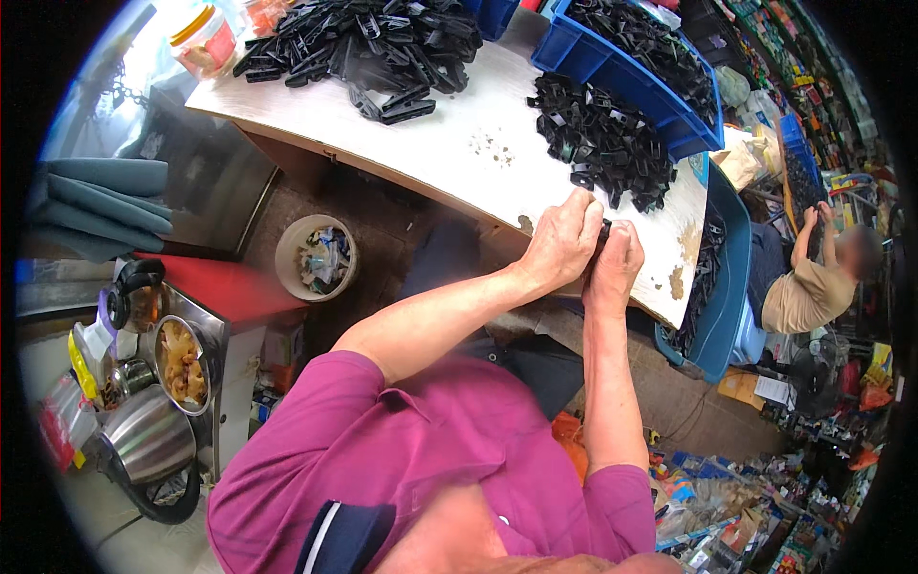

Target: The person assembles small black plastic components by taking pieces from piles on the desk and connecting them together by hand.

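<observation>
Over the right front edge of a white table (449, 134), my two hands meet with curled fingers. My left hand (564, 241) and my right hand (614, 260) close on a small black plastic part (603, 231); only a bit of it shows between them, so its exact kind is hidden. Just beyond my hands lies a heap of small black parts (607, 143). Another pile of longer black plastic pieces (363, 43) covers the table's far left, with a few strays at its near side.
A blue crate (622, 81) full of black parts stands at the back right. Beside the table's right end is a teal bin (732, 277). A white waste bucket (287, 258) sits on the floor at left, near a kettle (153, 435). A co-worker (813, 287) sits at far right.
</observation>
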`<state>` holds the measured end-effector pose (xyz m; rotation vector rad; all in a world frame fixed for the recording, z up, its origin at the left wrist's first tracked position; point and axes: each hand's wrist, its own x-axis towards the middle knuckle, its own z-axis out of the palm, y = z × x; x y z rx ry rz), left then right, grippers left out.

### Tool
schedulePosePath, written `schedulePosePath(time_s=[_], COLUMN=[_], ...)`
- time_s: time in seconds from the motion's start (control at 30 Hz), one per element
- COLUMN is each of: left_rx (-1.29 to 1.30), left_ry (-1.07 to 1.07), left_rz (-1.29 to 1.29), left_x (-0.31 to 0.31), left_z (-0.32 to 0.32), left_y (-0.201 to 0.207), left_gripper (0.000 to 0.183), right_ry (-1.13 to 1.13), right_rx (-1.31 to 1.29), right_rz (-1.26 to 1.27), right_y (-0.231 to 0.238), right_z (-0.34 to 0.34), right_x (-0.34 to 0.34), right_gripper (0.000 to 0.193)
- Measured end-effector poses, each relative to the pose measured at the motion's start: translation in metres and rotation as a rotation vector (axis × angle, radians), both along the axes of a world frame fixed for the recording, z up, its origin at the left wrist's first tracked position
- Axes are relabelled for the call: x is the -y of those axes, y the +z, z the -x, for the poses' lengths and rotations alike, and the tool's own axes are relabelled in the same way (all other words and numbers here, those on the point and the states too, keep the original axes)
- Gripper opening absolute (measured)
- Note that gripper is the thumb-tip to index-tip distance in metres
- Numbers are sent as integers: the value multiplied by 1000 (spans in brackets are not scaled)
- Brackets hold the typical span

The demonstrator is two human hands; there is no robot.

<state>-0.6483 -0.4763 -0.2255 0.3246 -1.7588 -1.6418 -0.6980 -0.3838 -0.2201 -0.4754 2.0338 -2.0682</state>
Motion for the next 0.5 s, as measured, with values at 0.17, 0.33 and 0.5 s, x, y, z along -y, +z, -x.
schedulePosePath(time_s=[0.17,0.33,0.5], left_rx=[1,-11,-18], left_ry=[-5,-60,-181], left_rz=[-48,-165,-371], left_x=[-3,1,7], left_z=[-2,-3,-3], left_y=[0,-4,-7], left_gripper=[20,24,26], right_ry=[-3,6,40], right_rx=[-60,55,101], right_rz=[-9,52,68], right_y=[-4,0,4], right_z=[3,-1,-4], right_x=[-4,-2,-3], right_gripper=[24,25,26])
